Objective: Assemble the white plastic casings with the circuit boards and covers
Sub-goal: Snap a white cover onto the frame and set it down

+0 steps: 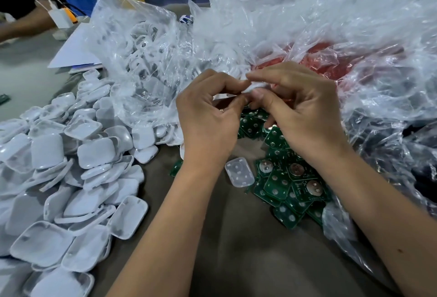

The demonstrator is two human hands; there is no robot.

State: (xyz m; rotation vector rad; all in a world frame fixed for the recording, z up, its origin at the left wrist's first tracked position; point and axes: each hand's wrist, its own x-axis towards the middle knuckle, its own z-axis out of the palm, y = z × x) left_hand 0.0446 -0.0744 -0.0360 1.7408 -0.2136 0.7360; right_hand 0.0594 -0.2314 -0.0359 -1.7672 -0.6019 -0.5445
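Observation:
My left hand and my right hand meet above the table and together pinch one small white plastic casing, mostly hidden by the fingertips. Beneath them spreads a heap of green circuit boards with round metal contacts. A single clear cover lies flat on the table by my left wrist. At the left sits a big pile of white casings.
Crumpled clear plastic bags fill the back and right; one bag holds more white parts, another shows red contents. Another person's arm, a white charger, bottles and white paper lie at the far left.

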